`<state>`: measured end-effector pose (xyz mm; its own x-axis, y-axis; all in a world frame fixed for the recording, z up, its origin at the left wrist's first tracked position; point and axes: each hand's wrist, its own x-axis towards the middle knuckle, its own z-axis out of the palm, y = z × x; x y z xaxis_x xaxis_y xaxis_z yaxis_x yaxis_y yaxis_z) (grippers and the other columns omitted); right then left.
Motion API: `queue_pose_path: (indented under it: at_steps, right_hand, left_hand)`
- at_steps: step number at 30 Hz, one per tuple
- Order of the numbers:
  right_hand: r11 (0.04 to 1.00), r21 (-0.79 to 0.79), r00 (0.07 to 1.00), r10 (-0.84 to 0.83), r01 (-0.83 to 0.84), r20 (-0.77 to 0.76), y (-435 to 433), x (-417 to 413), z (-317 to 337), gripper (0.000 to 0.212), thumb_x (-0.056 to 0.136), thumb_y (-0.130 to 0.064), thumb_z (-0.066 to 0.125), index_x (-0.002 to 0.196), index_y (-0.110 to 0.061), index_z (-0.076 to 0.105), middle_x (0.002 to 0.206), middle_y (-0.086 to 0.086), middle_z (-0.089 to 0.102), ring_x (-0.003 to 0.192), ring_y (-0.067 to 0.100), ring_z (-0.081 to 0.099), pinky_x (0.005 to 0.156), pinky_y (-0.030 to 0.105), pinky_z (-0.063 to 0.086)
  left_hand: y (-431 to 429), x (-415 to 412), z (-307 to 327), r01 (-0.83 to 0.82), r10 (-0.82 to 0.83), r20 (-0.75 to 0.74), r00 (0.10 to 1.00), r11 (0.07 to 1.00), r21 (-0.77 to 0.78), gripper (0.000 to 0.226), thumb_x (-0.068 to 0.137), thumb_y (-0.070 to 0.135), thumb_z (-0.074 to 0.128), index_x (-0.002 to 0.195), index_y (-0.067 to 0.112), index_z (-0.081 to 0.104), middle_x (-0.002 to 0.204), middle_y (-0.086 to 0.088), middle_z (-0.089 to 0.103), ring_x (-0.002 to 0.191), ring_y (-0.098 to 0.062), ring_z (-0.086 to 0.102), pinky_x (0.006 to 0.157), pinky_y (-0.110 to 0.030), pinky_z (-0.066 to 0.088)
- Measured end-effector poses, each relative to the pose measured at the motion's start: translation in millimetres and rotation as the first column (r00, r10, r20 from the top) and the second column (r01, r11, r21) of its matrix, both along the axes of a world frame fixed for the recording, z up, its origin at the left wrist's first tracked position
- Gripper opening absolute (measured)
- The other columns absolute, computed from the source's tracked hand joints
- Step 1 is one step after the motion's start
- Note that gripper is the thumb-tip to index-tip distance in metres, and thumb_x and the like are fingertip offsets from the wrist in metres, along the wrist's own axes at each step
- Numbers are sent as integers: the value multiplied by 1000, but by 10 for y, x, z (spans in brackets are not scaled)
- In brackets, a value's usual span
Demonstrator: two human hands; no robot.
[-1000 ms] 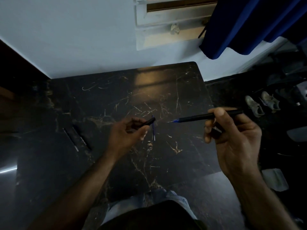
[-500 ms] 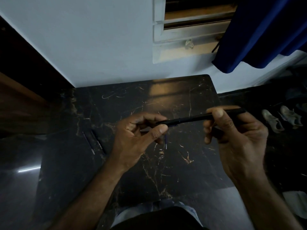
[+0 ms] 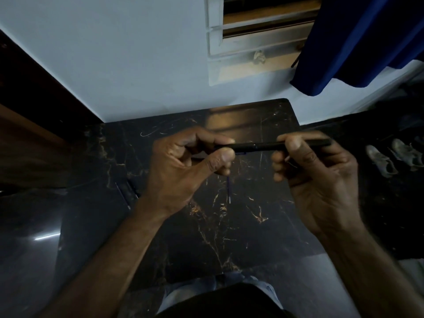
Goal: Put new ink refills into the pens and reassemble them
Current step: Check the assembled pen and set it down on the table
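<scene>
Nearest the camera, both forearms were seen reaching forward over the black marble table (image 3: 229,237), which is taken here as the landmark. Above its middle, a black pen (image 3: 263,146) was held roughly level, clear of the table surface and spanning the gap between the two hands. The left hand (image 3: 181,166) was closed on the pen's left end, which was pinched between thumb and forefinger; the tip itself was hidden by the fingers. The right hand (image 3: 319,177) was closed on the pen's right part, the thumb pressed on the barrel's near side, with the rear end projecting past the fingers towards the table's right edge. A thin blue refill (image 3: 229,189) was seen below the left hand's fingers, its upper end hidden; whether it lay on the table or was held could not be told. Further pen parts (image 3: 127,193) lay near the table's left edge, too dim to identify. Beyond the table's far edge, a pale wall (image 3: 137,65) and a blue curtain (image 3: 358,42) were visible.
</scene>
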<state>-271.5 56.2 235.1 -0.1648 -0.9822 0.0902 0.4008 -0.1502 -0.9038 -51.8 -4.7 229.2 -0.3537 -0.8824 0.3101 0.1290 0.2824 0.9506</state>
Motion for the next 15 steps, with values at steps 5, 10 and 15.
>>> queue_pose_path:
  at_steps: [5,10,15]
  right_hand:
    - [983,146,868,169,-112,-467,114,-154,-566,11,89,-21,77,99,-16,78,89,6,81,75,22,77,64,33,63]
    - [970,159,453,61,182,-890,36,-210,-1628,7,97,-30,71,101,-25,71,98,-3,66,81,7,62,62,22,48]
    - [891,366,238,306,270,-922,-52,-264,-2598,20,104,-31,60,104,-14,70,103,13,64,94,32,62,70,42,54]
  left_hand:
    - [-291,91,-260,105,-142,178,974,974,202,18,93,17,81,110,11,80,87,-11,79,74,-25,77,66,-38,66]
    - [-140,158,-1056,-90,-110,409,906,894,438,39,99,19,73,137,16,65,113,-7,79,94,-28,78,78,-44,67]
    - [548,426,-1674,-248,-32,417,908,761,599,19,105,11,63,119,18,73,104,-3,82,84,-19,75,71,-32,64]
